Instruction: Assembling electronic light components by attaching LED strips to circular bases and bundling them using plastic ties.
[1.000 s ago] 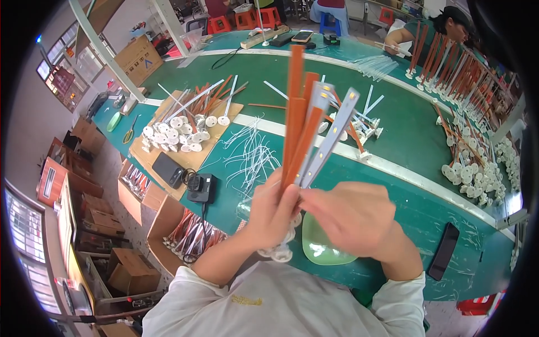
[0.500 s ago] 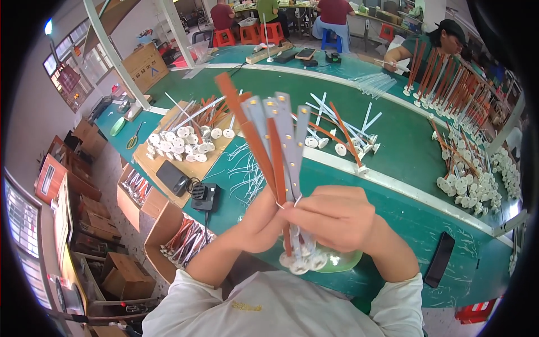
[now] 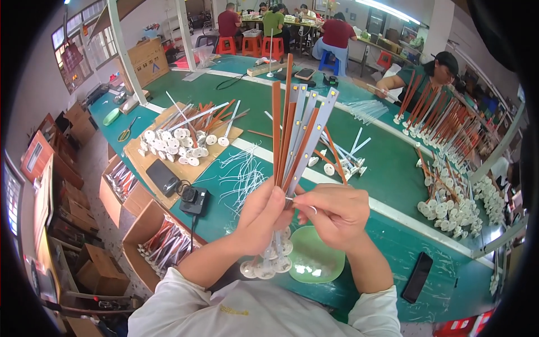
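At left stands a brown carton printed with dark characters and a blue mark. A black power adapter sits on the green tabletop. Yellow lettering, too small to read, marks the wearer's pale shirt. The left hand is wrapped round a bundle of orange and grey strips, held upright above the tabletop, white discs at its lower end. Just beside it, the right hand's thumb and forefinger pinch a thin white tie at the bundle. A dark phone lies farther right.
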Demonstrator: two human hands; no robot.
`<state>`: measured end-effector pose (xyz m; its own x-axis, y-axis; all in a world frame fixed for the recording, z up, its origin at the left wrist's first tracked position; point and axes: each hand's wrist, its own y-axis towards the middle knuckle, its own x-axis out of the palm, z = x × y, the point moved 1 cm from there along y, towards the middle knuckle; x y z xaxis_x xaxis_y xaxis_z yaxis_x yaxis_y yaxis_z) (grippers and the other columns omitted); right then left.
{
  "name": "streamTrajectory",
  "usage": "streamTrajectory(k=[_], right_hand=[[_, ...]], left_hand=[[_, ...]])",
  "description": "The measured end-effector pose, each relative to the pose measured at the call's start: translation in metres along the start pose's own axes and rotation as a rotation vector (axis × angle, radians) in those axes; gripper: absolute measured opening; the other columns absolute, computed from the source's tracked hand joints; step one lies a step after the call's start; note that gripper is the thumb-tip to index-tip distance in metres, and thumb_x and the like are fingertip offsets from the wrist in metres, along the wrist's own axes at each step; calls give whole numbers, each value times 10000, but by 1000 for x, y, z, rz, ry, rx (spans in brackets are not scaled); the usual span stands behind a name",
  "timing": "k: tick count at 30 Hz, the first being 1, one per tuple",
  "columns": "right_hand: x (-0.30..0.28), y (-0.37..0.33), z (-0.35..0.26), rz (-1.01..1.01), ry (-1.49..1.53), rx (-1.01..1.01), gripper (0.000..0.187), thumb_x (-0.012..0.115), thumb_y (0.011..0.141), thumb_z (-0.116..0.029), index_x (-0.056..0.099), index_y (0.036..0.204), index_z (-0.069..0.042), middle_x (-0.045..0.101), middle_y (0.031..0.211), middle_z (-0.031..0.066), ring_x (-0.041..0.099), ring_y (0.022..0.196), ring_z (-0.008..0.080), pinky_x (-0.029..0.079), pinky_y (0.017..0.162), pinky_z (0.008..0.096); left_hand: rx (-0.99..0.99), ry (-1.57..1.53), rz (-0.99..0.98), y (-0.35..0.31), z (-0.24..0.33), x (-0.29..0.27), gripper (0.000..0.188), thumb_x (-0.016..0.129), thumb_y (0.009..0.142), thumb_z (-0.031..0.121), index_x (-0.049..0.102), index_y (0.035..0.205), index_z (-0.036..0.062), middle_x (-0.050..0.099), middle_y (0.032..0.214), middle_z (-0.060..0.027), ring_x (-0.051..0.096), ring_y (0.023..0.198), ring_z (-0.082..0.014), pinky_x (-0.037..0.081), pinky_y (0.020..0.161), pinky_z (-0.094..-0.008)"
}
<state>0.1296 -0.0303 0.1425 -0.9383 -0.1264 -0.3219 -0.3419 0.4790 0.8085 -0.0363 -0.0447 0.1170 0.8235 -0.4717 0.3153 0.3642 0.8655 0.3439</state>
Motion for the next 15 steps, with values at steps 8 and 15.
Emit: streamTrajectory(k=[8,15], right_hand=[[26,-7,-18,173,-282,-110,365,703,800,121,443,1035,19,673,722,113,625,565,125,467,452,237],[-2,9,-27,142,-603,67,204,727,789,4,574,924,-11,607,657,66,549,497,162,419,458,268]], left_hand=[[334,655,266,20,-12,-1,334,397,1038,252,519,1158,-34,516,620,-59,529,526,-150,400,493,-311],[171,535,118,17,-8,-12,365,391,1033,285,527,1166,-26,538,635,-54,535,543,-155,425,523,-303]])
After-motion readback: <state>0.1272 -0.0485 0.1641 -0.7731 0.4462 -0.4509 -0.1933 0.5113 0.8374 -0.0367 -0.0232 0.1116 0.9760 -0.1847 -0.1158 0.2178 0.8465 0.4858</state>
